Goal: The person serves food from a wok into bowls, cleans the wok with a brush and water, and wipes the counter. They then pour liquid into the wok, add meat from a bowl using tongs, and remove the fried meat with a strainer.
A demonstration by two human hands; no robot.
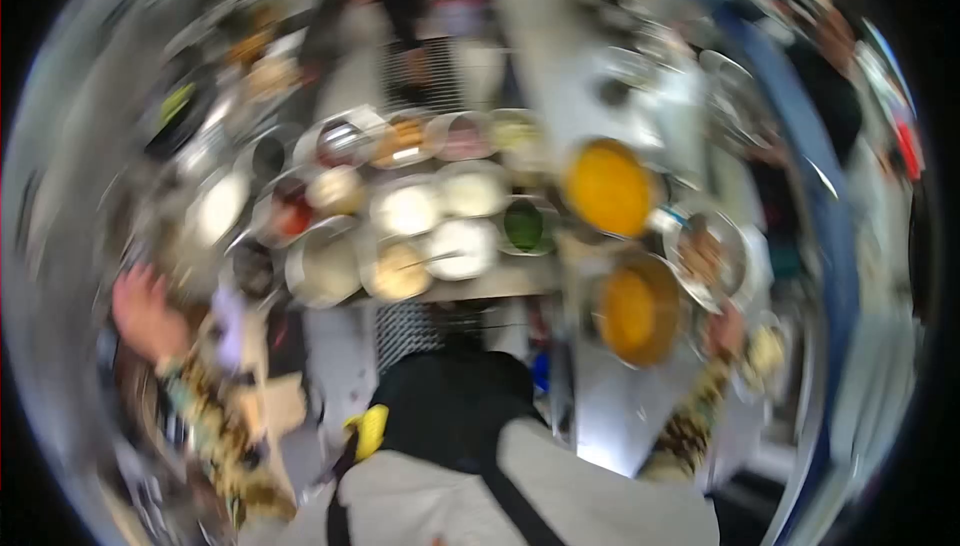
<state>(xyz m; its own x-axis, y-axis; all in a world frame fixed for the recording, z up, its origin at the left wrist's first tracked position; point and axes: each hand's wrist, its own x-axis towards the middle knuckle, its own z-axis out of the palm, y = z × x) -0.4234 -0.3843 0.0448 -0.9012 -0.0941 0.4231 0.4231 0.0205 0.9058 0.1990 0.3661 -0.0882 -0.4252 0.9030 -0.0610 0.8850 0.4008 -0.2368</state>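
Note:
The whole view is smeared by motion. My right hand (726, 332) is closed at the near rim of a round metal bowl (741, 264) that has brownish pieces in it. Beside that bowl are two larger round pots with orange-yellow contents, a far pot (612, 188) and a near pot (640, 318). Out at the far left, my left hand (148, 314) is raised with its fingers apart, and I see nothing in it. Dark round containers (256, 264) stand to the right of it.
Several round containers stand in rows at the middle, with white (462, 249), green (523, 225) and red (290, 208) contents. A pale counter (560, 56) extends beyond. Another person (815, 76) is at the upper right. A pale tan flat piece (285, 398) lies at lower left.

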